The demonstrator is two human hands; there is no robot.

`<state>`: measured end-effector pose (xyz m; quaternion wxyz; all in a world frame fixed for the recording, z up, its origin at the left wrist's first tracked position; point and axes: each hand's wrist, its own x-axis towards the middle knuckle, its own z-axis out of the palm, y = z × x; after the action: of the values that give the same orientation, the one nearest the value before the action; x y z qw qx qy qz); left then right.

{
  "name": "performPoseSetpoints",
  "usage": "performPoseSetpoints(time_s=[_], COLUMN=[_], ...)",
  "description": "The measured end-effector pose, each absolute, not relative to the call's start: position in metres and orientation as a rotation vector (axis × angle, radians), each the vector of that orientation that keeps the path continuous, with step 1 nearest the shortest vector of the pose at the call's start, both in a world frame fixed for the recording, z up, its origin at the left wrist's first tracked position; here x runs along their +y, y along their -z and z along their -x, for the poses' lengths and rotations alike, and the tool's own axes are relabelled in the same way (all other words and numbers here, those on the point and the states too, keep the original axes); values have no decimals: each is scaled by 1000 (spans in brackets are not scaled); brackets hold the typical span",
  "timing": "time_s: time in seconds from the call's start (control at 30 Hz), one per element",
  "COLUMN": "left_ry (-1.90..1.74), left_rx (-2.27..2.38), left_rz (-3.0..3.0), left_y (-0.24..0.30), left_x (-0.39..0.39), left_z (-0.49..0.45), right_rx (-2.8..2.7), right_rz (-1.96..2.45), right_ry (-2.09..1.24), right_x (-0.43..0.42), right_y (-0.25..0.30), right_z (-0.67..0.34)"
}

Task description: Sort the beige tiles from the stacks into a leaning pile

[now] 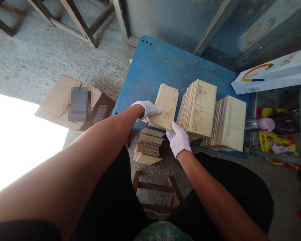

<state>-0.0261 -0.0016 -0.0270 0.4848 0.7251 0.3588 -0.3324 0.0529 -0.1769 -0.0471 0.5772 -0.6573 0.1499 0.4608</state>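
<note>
While held over the near edge of the blue platform, small bundle of pale boards gripped from both sides: left hand, white-gloved, clamped on its left edge, right hand, also gloved, closed on its lower right corner. Just right of the hands, two leaning rows of boards standing on edge. Directly below the hands, low stack of boards on the ground. Left of the left hand, flattened cardboard box. Beneath the wrists, wooden stool.
</note>
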Motion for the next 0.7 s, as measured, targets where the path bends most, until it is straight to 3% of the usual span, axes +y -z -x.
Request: performPoseSetpoints(time_s=[0.23,0.43,0.7], left_ry=[492,525,698], left_rx=[937,887,846], left_rz=[-1409,-1482,-1547], left_y=[3,-5,-6], left_x=[-13,-14,-8], left_z=[19,21,39], right_rx=[500,383,426], right_rz=[1225,1039,1198], right_ry=[-1153,-1141,-1075], right_x=[-169,-159,-147], right_y=[23,17,1], right_z=[-49,-53,-47])
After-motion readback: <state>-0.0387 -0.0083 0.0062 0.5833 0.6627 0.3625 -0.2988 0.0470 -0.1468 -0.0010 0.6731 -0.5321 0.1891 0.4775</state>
